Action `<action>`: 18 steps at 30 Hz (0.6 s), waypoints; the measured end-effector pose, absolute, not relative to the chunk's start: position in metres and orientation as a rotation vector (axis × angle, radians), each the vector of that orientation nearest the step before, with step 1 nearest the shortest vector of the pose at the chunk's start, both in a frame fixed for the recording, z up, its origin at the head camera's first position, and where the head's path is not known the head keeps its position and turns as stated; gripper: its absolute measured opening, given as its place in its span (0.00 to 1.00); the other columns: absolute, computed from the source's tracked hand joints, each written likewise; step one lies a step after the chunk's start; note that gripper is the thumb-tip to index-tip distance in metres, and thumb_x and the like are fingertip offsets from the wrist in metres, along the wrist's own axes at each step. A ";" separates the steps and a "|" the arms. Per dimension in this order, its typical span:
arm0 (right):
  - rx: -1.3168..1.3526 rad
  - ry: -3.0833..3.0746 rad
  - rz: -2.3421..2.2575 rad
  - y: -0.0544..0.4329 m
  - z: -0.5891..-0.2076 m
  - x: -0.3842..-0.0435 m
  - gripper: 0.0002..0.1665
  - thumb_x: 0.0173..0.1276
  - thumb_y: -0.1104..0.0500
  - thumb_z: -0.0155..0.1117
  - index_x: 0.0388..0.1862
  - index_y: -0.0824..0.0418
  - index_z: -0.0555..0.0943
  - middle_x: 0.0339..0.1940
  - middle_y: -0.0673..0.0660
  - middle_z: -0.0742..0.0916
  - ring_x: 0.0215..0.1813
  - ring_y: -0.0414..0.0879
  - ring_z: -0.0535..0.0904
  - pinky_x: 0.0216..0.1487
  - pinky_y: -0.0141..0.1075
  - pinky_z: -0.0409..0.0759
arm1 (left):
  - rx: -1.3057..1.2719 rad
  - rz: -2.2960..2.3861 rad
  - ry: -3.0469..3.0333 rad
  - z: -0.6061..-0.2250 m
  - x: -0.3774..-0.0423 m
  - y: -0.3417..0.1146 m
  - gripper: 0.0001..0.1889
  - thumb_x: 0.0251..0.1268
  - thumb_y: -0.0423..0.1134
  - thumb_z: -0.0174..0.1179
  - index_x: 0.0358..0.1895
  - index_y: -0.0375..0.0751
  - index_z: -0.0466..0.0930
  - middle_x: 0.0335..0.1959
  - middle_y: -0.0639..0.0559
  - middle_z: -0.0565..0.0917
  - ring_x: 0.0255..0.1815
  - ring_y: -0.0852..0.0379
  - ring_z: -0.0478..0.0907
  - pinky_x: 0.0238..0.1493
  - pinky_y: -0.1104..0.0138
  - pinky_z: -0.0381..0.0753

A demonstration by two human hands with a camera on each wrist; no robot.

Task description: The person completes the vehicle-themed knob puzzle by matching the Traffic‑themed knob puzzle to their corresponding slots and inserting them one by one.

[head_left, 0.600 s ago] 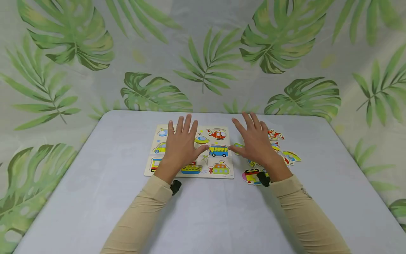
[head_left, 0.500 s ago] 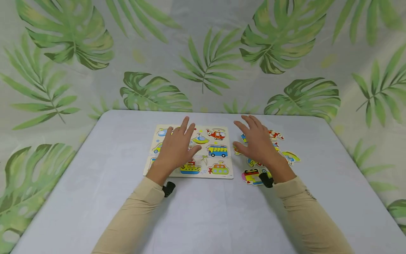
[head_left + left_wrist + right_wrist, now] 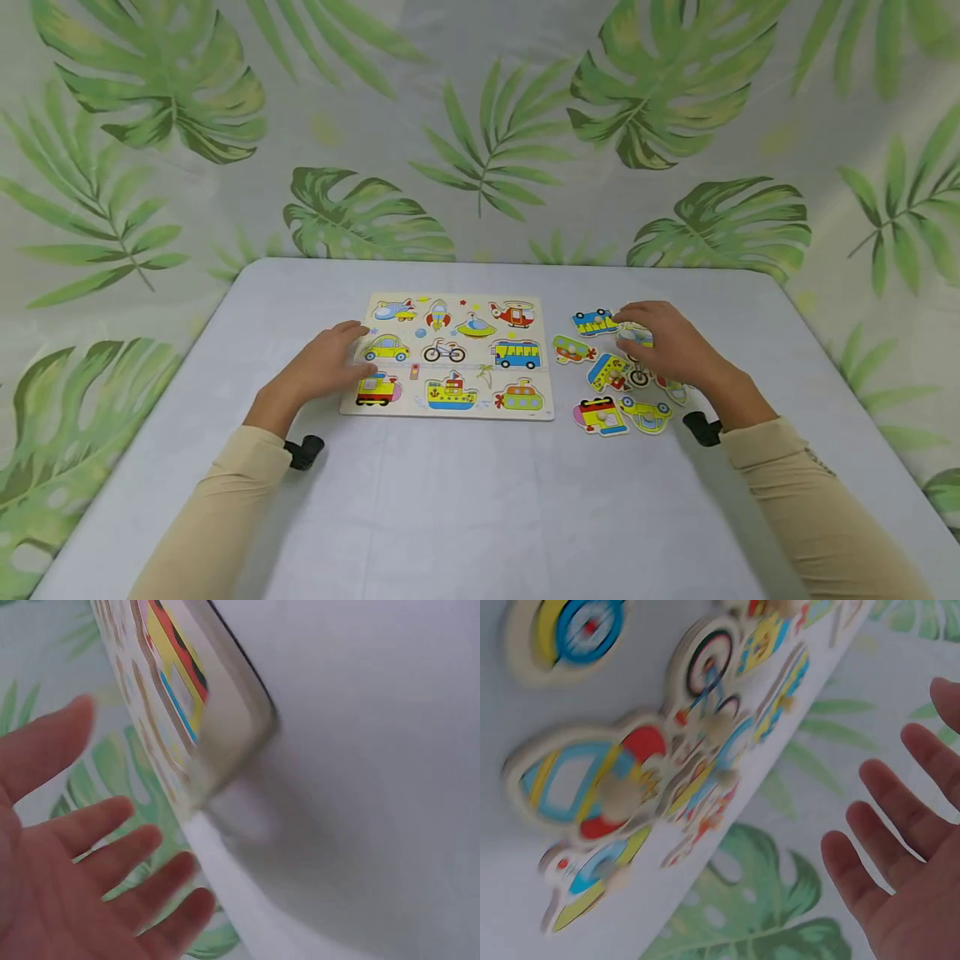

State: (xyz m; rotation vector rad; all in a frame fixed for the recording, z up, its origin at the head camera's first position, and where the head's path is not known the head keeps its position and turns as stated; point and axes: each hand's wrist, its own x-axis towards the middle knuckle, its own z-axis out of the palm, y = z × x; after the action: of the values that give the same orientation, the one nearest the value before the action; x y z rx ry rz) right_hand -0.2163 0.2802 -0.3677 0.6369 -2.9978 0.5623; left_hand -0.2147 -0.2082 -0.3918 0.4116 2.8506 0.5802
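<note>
- Left hand point(image 3: 318, 367): left of centre in the head view, at the left edge of the puzzle board point(image 3: 413, 403). Fingers released, spread and slightly bent in the left wrist view. Contact with the board cannot be told from the head view.
- Right hand point(image 3: 667, 340): right of centre in the head view, over the upper right of the heap of puzzle pieces. Fingers released, apart from one another and gently bent in the right wrist view. In the head view the fingertips are near the bus piece point(image 3: 592, 323); touching or not, cannot tell.
- Puzzle board: flat, middle of the head frame. Pictures of vehicles in three rows, a helicopter at upper right and a train at lower left.
- Pieces, right of the board in the head view: submarine piece point(image 3: 572, 349) nearest the board; ship piece point(image 3: 608, 372) and bicycle piece point(image 3: 638, 377) in the middle; train piece point(image 3: 600, 416) and car piece point(image 3: 646, 414) at the bottom, side by side.
- Right wrist view: rocket piece point(image 3: 566, 784) at left, saucer piece point(image 3: 592, 874) at lower left, both with knobs, slightly blurred.
- Surroundings: white table point(image 3: 480, 508) below; leaf-print cloth point(image 3: 375, 125) across the top; beige sleeves point(image 3: 217, 500) on both arms; a black device point(image 3: 304, 452) at each wrist.
</note>
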 end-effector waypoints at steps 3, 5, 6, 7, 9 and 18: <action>0.609 -3.012 0.597 0.289 -0.370 -0.218 0.23 0.70 0.59 0.63 0.61 0.67 0.78 0.67 0.70 0.77 0.71 0.69 0.65 0.71 0.66 0.62 | 0.360 0.590 2.744 -0.396 -0.216 -0.214 0.41 0.63 0.46 0.62 0.75 0.29 0.57 0.78 0.30 0.57 0.78 0.30 0.55 0.77 0.40 0.57; 0.575 -3.029 0.597 0.294 -0.370 -0.218 0.23 0.70 0.59 0.62 0.62 0.66 0.78 0.67 0.70 0.77 0.71 0.69 0.65 0.71 0.66 0.62 | 0.366 0.584 2.693 -0.399 -0.216 -0.214 0.45 0.60 0.47 0.65 0.76 0.30 0.55 0.78 0.30 0.55 0.79 0.31 0.53 0.77 0.41 0.55; 0.563 -3.033 0.599 0.297 -0.370 -0.218 0.23 0.70 0.59 0.62 0.61 0.65 0.78 0.67 0.70 0.77 0.71 0.69 0.65 0.71 0.66 0.62 | 0.377 0.577 2.677 -0.400 -0.216 -0.215 0.47 0.58 0.47 0.67 0.76 0.30 0.54 0.79 0.30 0.54 0.79 0.31 0.52 0.78 0.41 0.55; 0.547 -3.041 0.604 0.299 -0.370 -0.218 0.22 0.71 0.58 0.62 0.62 0.65 0.78 0.67 0.70 0.77 0.71 0.69 0.65 0.71 0.66 0.62 | 0.387 0.559 2.670 -0.401 -0.216 -0.215 0.49 0.55 0.48 0.69 0.76 0.30 0.54 0.79 0.30 0.54 0.79 0.31 0.52 0.77 0.40 0.55; 0.528 -3.042 0.601 0.304 -0.371 -0.217 0.22 0.71 0.58 0.61 0.61 0.65 0.78 0.66 0.70 0.78 0.70 0.69 0.66 0.70 0.66 0.63 | 0.408 0.493 2.676 -0.402 -0.214 -0.217 0.53 0.51 0.51 0.72 0.77 0.31 0.54 0.78 0.29 0.54 0.78 0.30 0.52 0.76 0.39 0.56; 0.450 -3.025 0.613 0.321 -0.376 -0.219 0.21 0.72 0.59 0.60 0.61 0.65 0.78 0.64 0.71 0.79 0.68 0.69 0.69 0.64 0.65 0.70 | 0.461 0.246 2.723 -0.405 -0.212 -0.230 0.58 0.47 0.60 0.73 0.77 0.32 0.55 0.79 0.34 0.55 0.76 0.28 0.54 0.69 0.33 0.62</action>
State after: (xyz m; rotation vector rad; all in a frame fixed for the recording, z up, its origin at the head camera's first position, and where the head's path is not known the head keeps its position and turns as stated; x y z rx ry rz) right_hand -0.2191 0.3205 -0.3762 0.4499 -3.0249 0.6131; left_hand -0.2117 -0.2299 -0.4052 0.4611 2.7230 0.2465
